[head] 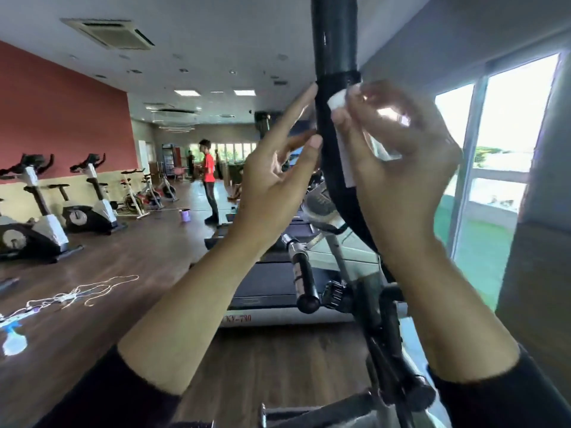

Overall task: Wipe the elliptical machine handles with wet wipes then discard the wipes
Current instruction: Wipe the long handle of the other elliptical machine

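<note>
Wiping step under way: my right hand point(398, 143) pinches the wet wipe point(338, 101) against the black elliptical handle point(335, 143), my left hand point(278, 177) steadies it with straight fingers; next, I judge, a downward stroke.

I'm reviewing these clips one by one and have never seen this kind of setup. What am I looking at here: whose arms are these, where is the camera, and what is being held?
There is no robot here. The single picture comes from a wide-angle camera worn on a person's head, looking forward at their own two arms, so straight lines look bent. The place is a gym, with exercise bikes along the red wall and a wooden floor.

The thick black bar running down the middle is the elliptical machine's handle. The right hand pinches a white wet wipe and presses it against the handle. The left hand touches the handle's other side with its fingertips, fingers mostly straight, holding nothing.

Farther back stands another person in a red shirt. A blue spray bottle lies on the floor at lower left.
</note>
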`<state>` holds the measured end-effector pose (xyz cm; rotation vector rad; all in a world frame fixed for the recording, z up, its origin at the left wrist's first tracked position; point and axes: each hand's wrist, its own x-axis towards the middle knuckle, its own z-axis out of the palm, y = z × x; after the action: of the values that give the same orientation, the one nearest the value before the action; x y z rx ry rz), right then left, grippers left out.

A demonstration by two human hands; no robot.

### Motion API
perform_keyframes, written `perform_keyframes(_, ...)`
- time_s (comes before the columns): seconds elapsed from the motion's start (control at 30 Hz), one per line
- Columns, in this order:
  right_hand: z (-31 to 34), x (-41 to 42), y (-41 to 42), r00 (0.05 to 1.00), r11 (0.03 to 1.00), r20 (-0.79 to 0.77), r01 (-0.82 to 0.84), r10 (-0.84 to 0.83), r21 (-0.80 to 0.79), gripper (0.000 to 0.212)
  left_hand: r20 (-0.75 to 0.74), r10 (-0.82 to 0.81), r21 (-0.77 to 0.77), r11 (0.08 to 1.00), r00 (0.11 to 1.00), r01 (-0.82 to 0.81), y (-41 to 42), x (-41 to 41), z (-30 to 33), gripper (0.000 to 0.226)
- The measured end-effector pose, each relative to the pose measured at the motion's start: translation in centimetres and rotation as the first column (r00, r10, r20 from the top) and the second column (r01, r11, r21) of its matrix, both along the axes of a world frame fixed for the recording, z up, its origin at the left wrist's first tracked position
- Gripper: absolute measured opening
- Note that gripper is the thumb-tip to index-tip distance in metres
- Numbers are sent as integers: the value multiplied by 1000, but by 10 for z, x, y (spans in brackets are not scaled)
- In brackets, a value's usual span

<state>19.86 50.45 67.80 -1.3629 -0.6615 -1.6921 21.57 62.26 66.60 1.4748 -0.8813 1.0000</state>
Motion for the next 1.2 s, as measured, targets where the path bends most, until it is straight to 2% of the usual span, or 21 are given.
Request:
perform_keyframes(0.1,11,-7,5,997,997,-13,81,-81,7,15,-19,-149,-14,989,989,149,3,4,-1,50)
perform_keyframes(0.2,-12,-12,0,971,969,-14,237,-239,-67,15,4,-197,3,980,980,197,3,8,-4,50)
perform_keyframes(0.37,-79,-13,-11,961,956,-41,269,-275,-120,18,17,-220,4,976,975,220,1,6,-18,49)
perform_keyframes(0.63,-66,-15,-8,963,946,14,267,-269,-183,21,-30,-232,-20,973,972,231,-2,1,-38,53)
perform_keyframes(0.8,-117,-12,-46,934,910,2,349,-357,-224,33,-76,-261,-77,964,962,256,-11,0,-54,55)
perform_keyframes(0.9,-132,-12,-61,942,925,-43,318,-334,-209,29,-55,-243,-73,968,969,238,-16,-2,-58,56)
perform_keyframes(1.0,-122,-12,-55,931,900,-4,353,-366,-256,23,-35,-219,-102,971,975,215,-20,-2,-60,57)
perform_keyframes(1.2,-131,-8,-69,915,871,18,389,-402,-300,18,-89,-204,-169,968,975,187,-37,4,-92,61)
